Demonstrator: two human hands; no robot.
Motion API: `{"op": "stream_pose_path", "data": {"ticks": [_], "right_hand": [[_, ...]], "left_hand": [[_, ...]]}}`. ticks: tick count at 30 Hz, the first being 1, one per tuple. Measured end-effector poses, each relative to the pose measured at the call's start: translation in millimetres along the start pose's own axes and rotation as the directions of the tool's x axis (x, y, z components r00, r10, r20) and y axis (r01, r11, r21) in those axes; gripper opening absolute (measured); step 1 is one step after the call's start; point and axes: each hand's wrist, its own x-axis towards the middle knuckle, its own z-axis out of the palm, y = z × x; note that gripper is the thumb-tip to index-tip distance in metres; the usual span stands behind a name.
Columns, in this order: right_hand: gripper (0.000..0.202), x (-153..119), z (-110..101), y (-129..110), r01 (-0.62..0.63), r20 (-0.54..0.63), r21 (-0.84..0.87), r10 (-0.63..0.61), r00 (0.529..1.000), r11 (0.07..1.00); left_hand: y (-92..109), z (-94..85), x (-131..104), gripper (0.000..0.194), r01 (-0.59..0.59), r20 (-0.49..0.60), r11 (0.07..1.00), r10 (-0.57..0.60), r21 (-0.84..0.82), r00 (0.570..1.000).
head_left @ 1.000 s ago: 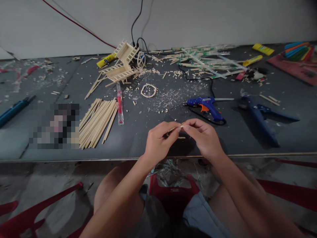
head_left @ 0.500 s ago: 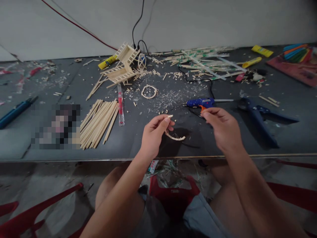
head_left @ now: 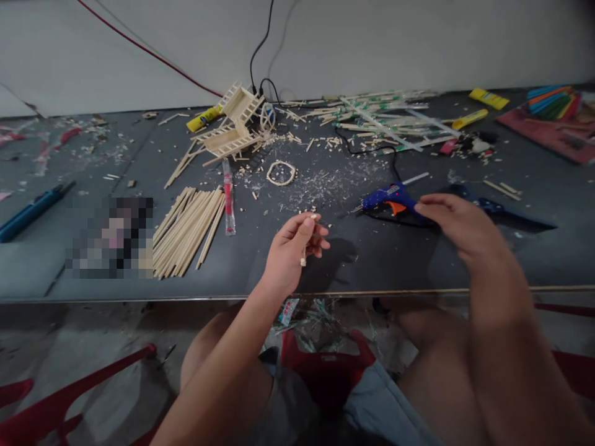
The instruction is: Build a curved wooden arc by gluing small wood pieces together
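Note:
My left hand point(head_left: 294, 248) is closed, thumb against fingers, above the front of the table. It pinches a thin, pale curved strip of stick pieces point(head_left: 304, 261); most of the strip is hidden by the fingers. My right hand point(head_left: 458, 220) has its thumb and fingertips closed on the handle end of a blue glue gun point(head_left: 389, 197) with an orange trigger. The gun's nozzle points left, and a clear glue stick comes out of its back. Beyond my left hand, a ring of small stick pieces point(head_left: 281, 173) lies flat on the table.
A bundle of wooden sticks point(head_left: 188, 232) lies left of my hands. Behind stands a small stick-built cart model point(head_left: 232, 133). Wrapped sticks point(head_left: 372, 114) are heaped at the back. Dark blue pliers-like cutters point(head_left: 506, 214) lie partly behind my right hand. Scraps litter the dark table.
My right hand has moved right, and the glue gun has turned so its handle points toward that hand. The strip in my left hand has turned, with its free end now hanging down.

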Motion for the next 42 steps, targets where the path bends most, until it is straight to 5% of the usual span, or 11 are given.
{"op": "stream_pose_path", "data": {"ticks": [5, 8, 18, 24, 33, 42], "right_hand": [[0.023, 2, 4, -4, -0.132, 0.312, -0.134, 0.168, 0.935, 0.982], [0.012, -2, 11, -9, -0.231, 0.425, -0.056, 0.233, 0.875, 0.971], [0.007, -16, 20, -14, -0.3, 0.605, 0.215, 0.114, 0.788, 0.93], [0.025, -23, 22, -18, -0.278, 0.584, 0.292, 0.06, 0.81, 0.915], [0.025, -53, 35, -18, -0.256, 0.593, 0.341, 0.005, 0.805, 0.905], [0.025, -76, 53, -8, -0.071, 0.571, 0.341, -0.147, 0.807, 0.937]], "left_hand": [[2, -2.8, 1, 0.019, -0.01, -0.004, 1.0, 0.011, 0.007, 1.0], [0, -4.5, 2, 0.019, 0.001, -0.016, 1.0, 0.0, 0.019, 1.0], [-1, 1.2, -7, 0.02, 0.138, 0.001, 0.977, -0.14, 0.162, 0.99], [0, -0.9, -9, 0.018, 0.138, 0.034, 0.97, -0.148, 0.2, 0.988], [-1, -6.4, -7, 0.025, 0.063, -0.055, 0.99, -0.056, 0.129, 0.997], [2, -9.2, -6, 0.023, 0.013, -0.059, 0.995, -0.007, 0.098, 0.998]]}}
